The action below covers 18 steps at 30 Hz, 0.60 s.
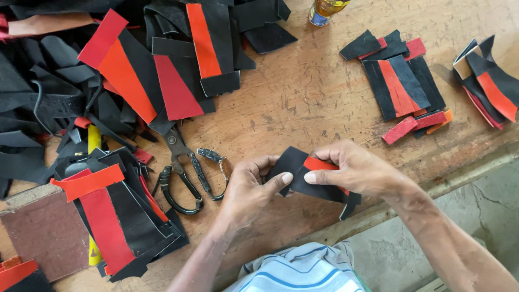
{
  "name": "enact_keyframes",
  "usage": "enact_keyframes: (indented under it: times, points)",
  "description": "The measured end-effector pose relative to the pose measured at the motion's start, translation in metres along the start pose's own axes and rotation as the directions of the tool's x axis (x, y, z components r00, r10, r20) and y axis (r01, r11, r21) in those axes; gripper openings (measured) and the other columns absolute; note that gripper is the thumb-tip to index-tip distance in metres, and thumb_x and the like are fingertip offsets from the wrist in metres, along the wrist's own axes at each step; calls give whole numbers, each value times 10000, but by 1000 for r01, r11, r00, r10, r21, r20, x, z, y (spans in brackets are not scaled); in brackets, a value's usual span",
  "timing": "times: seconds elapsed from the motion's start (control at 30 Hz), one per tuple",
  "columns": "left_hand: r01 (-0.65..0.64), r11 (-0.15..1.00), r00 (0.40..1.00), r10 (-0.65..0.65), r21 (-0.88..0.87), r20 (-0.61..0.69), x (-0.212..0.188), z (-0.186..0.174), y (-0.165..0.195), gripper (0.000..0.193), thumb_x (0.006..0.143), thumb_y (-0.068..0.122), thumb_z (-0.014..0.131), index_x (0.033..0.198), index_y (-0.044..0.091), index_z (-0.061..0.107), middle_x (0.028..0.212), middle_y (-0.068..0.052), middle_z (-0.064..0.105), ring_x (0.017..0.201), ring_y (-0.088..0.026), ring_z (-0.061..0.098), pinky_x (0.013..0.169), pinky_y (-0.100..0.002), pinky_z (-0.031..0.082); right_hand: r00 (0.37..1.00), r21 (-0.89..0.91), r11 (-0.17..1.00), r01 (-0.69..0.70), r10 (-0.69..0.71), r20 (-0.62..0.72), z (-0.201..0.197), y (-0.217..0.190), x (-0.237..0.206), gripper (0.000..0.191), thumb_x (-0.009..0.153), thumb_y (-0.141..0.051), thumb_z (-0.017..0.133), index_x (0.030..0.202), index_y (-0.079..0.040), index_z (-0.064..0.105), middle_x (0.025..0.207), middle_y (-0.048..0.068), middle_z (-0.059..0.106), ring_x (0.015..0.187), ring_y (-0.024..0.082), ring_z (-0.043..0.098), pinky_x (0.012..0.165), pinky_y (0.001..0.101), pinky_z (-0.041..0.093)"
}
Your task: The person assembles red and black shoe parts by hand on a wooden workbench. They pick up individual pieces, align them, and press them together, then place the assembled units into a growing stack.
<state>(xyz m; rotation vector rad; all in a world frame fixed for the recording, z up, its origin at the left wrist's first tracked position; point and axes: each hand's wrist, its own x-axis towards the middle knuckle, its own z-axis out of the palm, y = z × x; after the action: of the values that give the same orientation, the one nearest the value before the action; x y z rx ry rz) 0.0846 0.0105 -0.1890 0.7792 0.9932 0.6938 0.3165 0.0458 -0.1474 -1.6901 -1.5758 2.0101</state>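
Both hands hold one small bundle of cut material, black pieces (pixel 294 165) with a red strip (pixel 319 164) between them, just above the wooden table's near edge. My left hand (pixel 248 189) pinches the bundle's left end with thumb and fingers. Gripping the right end from above, my right hand (pixel 357 170) covers part of the red strip. The thumbs nearly meet on the black piece.
Black-handled scissors (pixel 181 176) lie just left of my left hand. A large heap of black and red cut pieces (pixel 135 81) covers the table's left side. Sorted stacks (pixel 400 84) sit at upper right, another stack (pixel 489 84) at far right. A bottle (pixel 324 11) stands at the top.
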Motion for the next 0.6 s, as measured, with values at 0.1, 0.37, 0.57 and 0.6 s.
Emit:
enact_keyframes:
  times: [0.1,0.37,0.57,0.6]
  points:
    - [13,1000,1000,-12,8,-14,2,0,-3,221,934,13,696,1141,-62,719,879,-78,766,727,-95,700,672,-240,593,999,29,999,33,-33,-14,4,8,3,191,882,-192,758,924,-6,757,736,-52,655,688,25,523,598,239,462]
    - [-66,963,994,86,262,-65,-4,20,7,206,880,2,698,1079,31,747,835,-10,767,685,-83,713,612,-247,603,985,-179,983,39,-68,-158,21,-2,4,140,868,-183,730,901,-47,723,639,26,649,583,122,590,537,329,495]
    - [-43,847,999,40,530,16,-14,26,37,150,883,152,761,1014,81,776,690,-61,747,571,-112,669,547,-295,522,977,-559,824,86,-180,-115,20,-5,-28,256,904,-318,748,917,-63,722,746,141,721,710,341,668,656,436,508]
    - [-46,845,999,36,532,29,-17,25,41,154,896,184,754,1018,92,777,691,-52,747,562,-100,684,546,-292,529,908,-604,756,253,-401,-121,18,-2,-36,354,855,-328,770,1046,-37,709,893,151,735,822,353,680,729,436,516]
